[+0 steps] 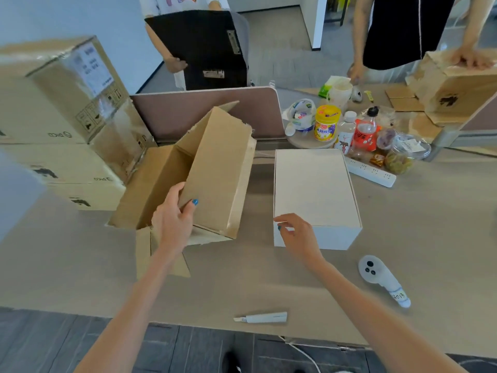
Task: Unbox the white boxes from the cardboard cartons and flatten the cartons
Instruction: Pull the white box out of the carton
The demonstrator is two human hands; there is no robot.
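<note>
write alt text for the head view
A person's left hand grips a panel of an opened cardboard carton on a table, while the right hand is at the near corner of a white box beside it.

The left hand (172,216) shows only its thumb on the open carton (215,168); its fingers lie hidden behind the panel. The right hand (295,232) covers the near left corner of the white box (314,184) (whether the fingers grip there cannot be told). The stacked cartons (48,109) run off the left edge, their label (92,68) too blurred to read. A person in black (403,30) is cut off by the top edge, and a far carton (457,84) by the right edge.
</note>
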